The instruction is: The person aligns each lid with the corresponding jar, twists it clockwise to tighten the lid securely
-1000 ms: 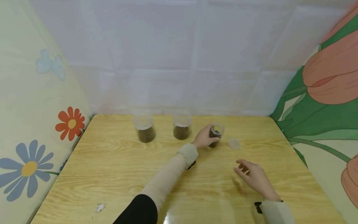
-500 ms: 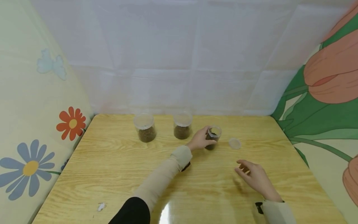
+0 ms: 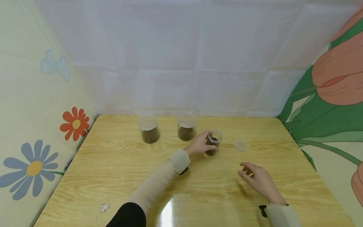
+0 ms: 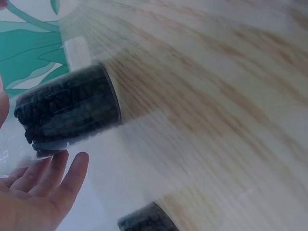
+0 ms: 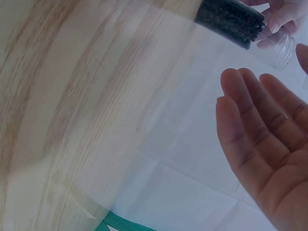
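The uncovered jar (image 3: pixel 214 142), gripped by the left hand (image 3: pixel 199 144), should be steadied upright, nothing being held by the relaxed right hand (image 3: pixel 258 180).

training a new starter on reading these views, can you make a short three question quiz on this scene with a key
1. True or false: the right hand holds nothing.
2. Besides the open jar in the left hand, how many other jars stand on the table?
3. In the head view, the loose lid lies: a) left of the open jar; b) right of it; c) on its rim.

Key: 1 true; 2 two; 3 b.
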The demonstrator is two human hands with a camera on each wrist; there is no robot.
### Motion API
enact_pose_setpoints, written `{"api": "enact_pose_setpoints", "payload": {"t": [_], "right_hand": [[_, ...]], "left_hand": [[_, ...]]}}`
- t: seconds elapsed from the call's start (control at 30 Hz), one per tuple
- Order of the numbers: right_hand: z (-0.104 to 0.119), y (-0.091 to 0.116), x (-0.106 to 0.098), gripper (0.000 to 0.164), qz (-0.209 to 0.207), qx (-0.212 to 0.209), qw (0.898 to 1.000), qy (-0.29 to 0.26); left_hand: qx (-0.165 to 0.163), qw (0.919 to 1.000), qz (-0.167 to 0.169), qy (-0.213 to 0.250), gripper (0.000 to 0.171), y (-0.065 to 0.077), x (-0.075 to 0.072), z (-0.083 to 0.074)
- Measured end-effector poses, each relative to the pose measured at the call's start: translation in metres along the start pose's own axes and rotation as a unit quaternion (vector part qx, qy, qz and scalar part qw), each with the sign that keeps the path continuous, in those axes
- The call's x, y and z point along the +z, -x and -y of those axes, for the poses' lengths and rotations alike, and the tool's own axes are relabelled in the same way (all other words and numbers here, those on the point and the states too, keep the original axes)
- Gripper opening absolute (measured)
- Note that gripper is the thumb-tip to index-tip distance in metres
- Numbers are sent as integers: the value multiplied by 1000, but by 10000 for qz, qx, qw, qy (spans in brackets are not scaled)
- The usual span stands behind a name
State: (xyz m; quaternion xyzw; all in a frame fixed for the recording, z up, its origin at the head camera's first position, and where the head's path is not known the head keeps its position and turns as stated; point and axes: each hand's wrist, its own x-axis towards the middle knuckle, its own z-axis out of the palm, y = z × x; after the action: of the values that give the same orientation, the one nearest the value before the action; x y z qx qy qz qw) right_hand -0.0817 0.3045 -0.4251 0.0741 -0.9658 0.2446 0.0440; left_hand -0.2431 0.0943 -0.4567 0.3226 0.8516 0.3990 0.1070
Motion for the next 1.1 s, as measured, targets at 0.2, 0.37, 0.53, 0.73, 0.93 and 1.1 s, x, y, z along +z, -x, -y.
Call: {"api": "enact_pose_setpoints", "payload": {"t": [0.2,0.37,0.53,0.73,0.93,1.1], "right_hand": [[2,-2,-2,30,128,86,9999,-12],[4,-5,-3,30,196,114,9997,-18],[5,-7,-3,29,152,10,9999,-16],[5,-11,-5,29,109,-175,9998,-18],[8,-21,-11,31,53,-392,9992,21],[11,-33,-18,35,118,-447,9989,93]], "left_hand": [[80,9999,41,-127,69,9,-3,2],[147,9995,17,-281,67,16,-6,1],[85,9989,-44,-452,66,24,-8,-1],[135,9984,-98,-538,67,34,-10,0],[118,9985,-116,-522,65,45,-11,1],[70,9980,-161,-603,64,52,-12,1]]}}
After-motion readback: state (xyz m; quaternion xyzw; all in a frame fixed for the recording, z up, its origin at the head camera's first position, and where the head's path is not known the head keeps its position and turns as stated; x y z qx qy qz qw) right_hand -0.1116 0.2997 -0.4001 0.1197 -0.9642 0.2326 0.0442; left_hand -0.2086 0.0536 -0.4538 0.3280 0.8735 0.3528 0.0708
